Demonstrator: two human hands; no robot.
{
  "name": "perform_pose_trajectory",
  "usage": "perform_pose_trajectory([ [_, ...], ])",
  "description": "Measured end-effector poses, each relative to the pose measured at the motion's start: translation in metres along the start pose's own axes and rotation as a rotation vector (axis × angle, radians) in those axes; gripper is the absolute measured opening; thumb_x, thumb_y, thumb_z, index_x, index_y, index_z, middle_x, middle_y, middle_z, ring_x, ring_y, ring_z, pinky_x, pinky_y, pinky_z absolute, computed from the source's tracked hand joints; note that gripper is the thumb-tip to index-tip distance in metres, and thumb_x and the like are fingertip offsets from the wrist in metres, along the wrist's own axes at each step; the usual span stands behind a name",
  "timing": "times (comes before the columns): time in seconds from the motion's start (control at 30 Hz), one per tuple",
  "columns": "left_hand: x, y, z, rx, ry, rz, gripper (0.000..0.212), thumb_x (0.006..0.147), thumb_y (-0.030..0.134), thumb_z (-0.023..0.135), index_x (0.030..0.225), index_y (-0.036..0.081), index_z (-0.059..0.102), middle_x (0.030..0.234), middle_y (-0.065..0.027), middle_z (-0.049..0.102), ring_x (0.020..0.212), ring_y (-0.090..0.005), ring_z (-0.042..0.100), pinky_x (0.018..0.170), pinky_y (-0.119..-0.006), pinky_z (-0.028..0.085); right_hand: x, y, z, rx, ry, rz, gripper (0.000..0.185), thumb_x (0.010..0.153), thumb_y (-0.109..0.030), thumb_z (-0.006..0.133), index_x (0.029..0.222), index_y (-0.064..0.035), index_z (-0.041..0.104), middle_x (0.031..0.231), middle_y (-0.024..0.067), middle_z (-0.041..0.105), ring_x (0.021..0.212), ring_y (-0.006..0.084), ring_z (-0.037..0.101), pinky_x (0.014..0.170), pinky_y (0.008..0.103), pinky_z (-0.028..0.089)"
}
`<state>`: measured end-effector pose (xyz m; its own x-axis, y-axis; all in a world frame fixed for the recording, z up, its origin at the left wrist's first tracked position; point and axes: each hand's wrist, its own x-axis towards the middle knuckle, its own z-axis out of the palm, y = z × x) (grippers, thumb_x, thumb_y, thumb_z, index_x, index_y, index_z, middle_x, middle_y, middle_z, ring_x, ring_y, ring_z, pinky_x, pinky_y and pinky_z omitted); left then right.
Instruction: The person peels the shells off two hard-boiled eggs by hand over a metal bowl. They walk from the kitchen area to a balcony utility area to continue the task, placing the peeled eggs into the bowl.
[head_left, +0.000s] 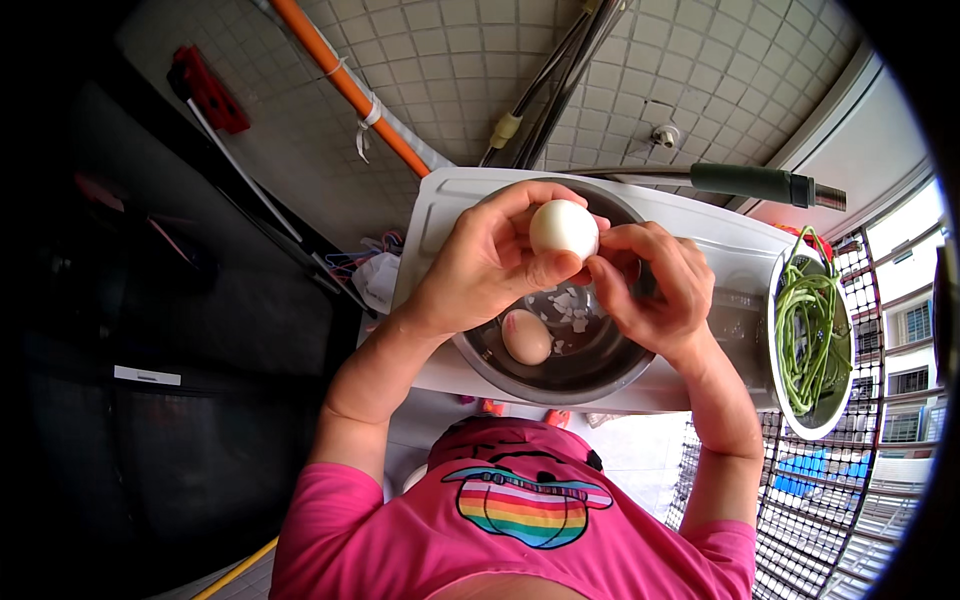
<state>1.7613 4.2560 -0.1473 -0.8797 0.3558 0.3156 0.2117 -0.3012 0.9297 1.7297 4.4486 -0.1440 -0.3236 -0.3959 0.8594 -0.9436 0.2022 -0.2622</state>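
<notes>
My left hand (495, 247) holds a smooth white boiled egg (562, 229), its fingers curled behind and its thumb across the front. The part of the egg facing me is bare of shell. With thumb and forefinger my right hand (656, 281) grips the egg's right edge; whether shell clings there is hidden. Beneath both hands stands a round stainless steel bowl (555, 394). Inside it are a brown egg (526, 337) in its shell, with a reddish mark, and several small white shell pieces (574, 311).
The bowl rests on a white ridged top (435, 217). At the right, an oval white colander (814, 429) holds long green beans (802, 337). A pipe with a dark green sleeve (750, 184) crosses behind. An orange pipe (352, 86) runs along the tiled wall. Black mesh (817, 480) lies beyond the colander.
</notes>
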Motion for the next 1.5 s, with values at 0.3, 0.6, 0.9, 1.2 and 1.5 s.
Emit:
perform_pose_trajectory([
  [0.3,-0.0006,0.0025,0.0029,-0.023,0.054,-0.005,0.046,0.084,0.018,0.074,0.120,0.000,0.051,0.108,-0.0094,0.063,0.100,-0.0137,0.061,0.083,-0.026,0.053,-0.0006,-0.0009,-0.0001,-0.011,0.012,0.002,0.019,0.071,0.002,0.073,0.087,-0.0002,0.062,0.070,0.0060,0.063,0.051,0.0139,0.060,0.044,0.0245,0.044],
  [0.6,-0.0015,0.0024,0.0037,-0.044,0.069,-0.016,0.047,0.083,0.016,0.074,0.121,0.000,0.050,0.107,-0.0081,0.062,0.099,-0.0135,0.060,0.083,-0.026,0.054,-0.0010,-0.0003,-0.0004,0.000,0.003,0.010,0.019,0.071,0.002,0.072,0.087,-0.0007,0.062,0.070,0.0064,0.063,0.051,0.0148,0.061,0.045,0.0247,0.044],
  [0.9,0.0002,-0.0035,-0.0007,-0.014,0.046,0.005,0.055,0.082,0.026,0.074,0.123,-0.002,0.048,0.114,-0.0182,0.061,0.104,-0.0226,0.062,0.087,-0.035,0.056,-0.0006,-0.0013,0.0013,0.010,0.028,0.009,0.019,0.070,0.004,0.073,0.084,-0.0019,0.061,0.065,0.0054,0.061,0.050,0.0143,0.059,0.044,0.0246,0.043],
  [1.2,0.0006,-0.0023,-0.0001,0.001,0.049,0.012,0.056,0.082,0.026,0.074,0.122,-0.002,0.048,0.113,-0.0180,0.062,0.103,-0.0220,0.062,0.086,-0.034,0.057,0.0000,-0.0009,0.0009,0.000,0.030,-0.008,0.018,0.070,0.005,0.072,0.084,-0.0017,0.062,0.065,0.0057,0.062,0.049,0.0146,0.058,0.043,0.0245,0.043],
  [1.5,0.0003,-0.0025,-0.0004,-0.002,0.055,0.005,0.055,0.082,0.026,0.074,0.122,-0.001,0.048,0.114,-0.0185,0.062,0.102,-0.0215,0.063,0.084,-0.034,0.058,-0.0001,-0.0014,0.0005,-0.026,0.038,-0.018,0.018,0.070,0.006,0.070,0.085,-0.0011,0.062,0.067,0.0060,0.064,0.049,0.0148,0.059,0.044,0.0243,0.044],
])
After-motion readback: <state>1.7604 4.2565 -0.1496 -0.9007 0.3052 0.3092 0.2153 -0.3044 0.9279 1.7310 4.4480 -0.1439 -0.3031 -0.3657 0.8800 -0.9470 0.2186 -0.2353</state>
